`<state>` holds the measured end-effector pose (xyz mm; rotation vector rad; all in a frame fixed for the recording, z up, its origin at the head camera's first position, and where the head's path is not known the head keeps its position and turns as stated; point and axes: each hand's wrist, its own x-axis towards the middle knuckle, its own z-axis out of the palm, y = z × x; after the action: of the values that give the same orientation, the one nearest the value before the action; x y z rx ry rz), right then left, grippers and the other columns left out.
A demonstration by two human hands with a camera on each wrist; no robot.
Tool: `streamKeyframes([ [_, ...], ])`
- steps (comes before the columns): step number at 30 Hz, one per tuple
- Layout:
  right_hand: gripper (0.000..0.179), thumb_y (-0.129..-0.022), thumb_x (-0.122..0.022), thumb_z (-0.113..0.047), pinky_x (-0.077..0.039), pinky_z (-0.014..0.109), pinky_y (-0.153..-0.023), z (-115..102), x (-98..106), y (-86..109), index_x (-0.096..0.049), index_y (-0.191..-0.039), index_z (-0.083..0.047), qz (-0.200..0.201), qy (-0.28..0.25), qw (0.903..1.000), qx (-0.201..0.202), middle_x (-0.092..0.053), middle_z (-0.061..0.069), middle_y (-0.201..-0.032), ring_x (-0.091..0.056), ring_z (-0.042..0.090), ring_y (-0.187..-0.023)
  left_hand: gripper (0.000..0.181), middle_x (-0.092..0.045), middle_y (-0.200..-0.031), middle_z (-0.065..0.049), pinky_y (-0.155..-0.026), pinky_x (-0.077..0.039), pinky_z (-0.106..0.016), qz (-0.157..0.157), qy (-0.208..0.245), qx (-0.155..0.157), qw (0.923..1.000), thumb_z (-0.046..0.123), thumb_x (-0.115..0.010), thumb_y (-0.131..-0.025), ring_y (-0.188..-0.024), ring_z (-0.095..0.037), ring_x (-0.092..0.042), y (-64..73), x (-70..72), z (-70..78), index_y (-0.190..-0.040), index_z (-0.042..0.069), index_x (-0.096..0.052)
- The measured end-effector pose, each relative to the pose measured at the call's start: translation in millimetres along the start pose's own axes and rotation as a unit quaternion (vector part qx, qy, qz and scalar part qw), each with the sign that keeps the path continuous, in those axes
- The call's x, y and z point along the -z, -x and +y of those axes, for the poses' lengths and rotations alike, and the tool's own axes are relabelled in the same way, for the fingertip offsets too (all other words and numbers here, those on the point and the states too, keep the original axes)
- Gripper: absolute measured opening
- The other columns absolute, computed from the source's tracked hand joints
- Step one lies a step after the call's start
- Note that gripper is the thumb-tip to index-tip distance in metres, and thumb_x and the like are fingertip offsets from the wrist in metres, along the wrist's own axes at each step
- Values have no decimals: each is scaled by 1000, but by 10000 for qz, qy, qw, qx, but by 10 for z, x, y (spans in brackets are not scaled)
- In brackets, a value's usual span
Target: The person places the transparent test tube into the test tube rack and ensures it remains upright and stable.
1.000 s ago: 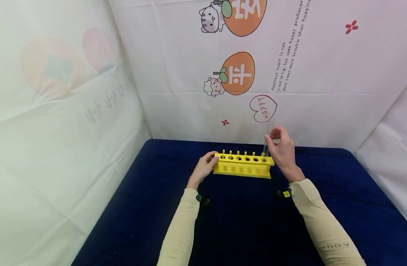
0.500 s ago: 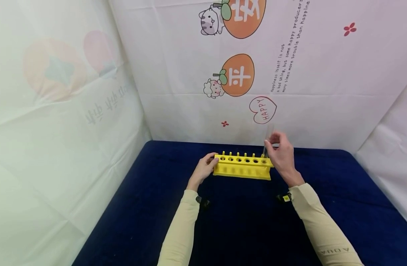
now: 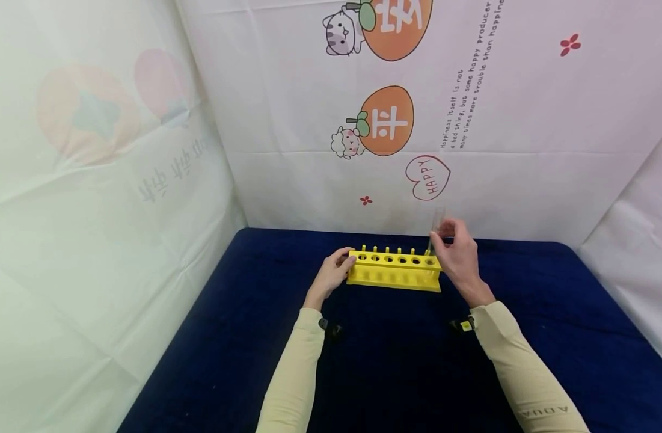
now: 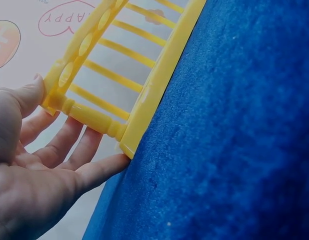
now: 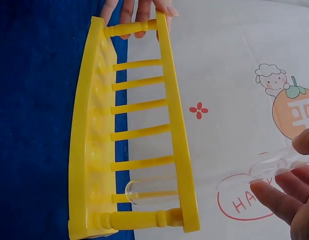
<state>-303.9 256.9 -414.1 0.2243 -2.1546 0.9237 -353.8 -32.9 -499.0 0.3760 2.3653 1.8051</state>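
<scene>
A yellow test tube rack (image 3: 394, 263) stands on the dark blue cloth, with a row of round holes along its top bar and thin pegs behind. My left hand (image 3: 331, 275) holds its left end, thumb on the top bar and fingers around the end post (image 4: 92, 118). At the other end, my right hand (image 3: 459, 252) pinches a clear glass test tube (image 5: 152, 192) between thumb and fingers. The tube passes through the rightmost hole. In the right wrist view its rounded bottom shows below the top bar, apart from the rack's base (image 5: 84, 135).
Blue cloth (image 3: 385, 361) covers the table. Behind it hangs a white printed curtain (image 3: 287, 180), close to the table's back edge. Another white sheet (image 3: 92, 270) hangs along the left side.
My right hand has come down a little, and the test tube sits lower in the rightmost hole. My left hand keeps its hold on the rack's left end.
</scene>
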Motion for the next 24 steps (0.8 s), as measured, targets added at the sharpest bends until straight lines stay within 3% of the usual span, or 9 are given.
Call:
streamKeyframes([
  [2,32,-92,-69,-13,-53,20,-69,0,0,9,-55,-117,1,-13,20,10000,-11,-63,16,-99,-65,29,-89,54,-61,-127,-8,-91,-56,-40,-3,-5,-1,10000,47,-52,-99,-109,-20,-63,-2,-2,-2,-147,22,-46],
  [7,33,-92,-69,-13,-36,-1,-69,13,-4,20,-55,-118,2,-29,-14,10000,-12,-62,16,-99,-65,30,-89,53,-61,-127,-8,-93,-55,-43,-24,21,1,10000,47,-52,-99,-110,-22,-63,-1,1,6,-146,23,-47],
  [18,29,-91,-70,-11,-35,-2,-68,129,-59,99,-56,-113,2,-89,-27,10000,-25,-61,15,-97,-65,29,-87,46,-57,-132,-17,-101,-48,-56,-179,249,156,9994,30,-49,-104,-121,-37,-58,11,3,84,-148,19,-43],
  [24,31,-91,-70,-11,-34,-3,-70,139,-67,109,-56,-115,3,-111,-15,9999,-60,-62,16,-99,-65,30,-89,51,-58,-130,-14,-101,-50,-52,-91,243,60,9996,40,-53,-101,-119,-32,-59,12,-3,37,-147,21,-45],
])
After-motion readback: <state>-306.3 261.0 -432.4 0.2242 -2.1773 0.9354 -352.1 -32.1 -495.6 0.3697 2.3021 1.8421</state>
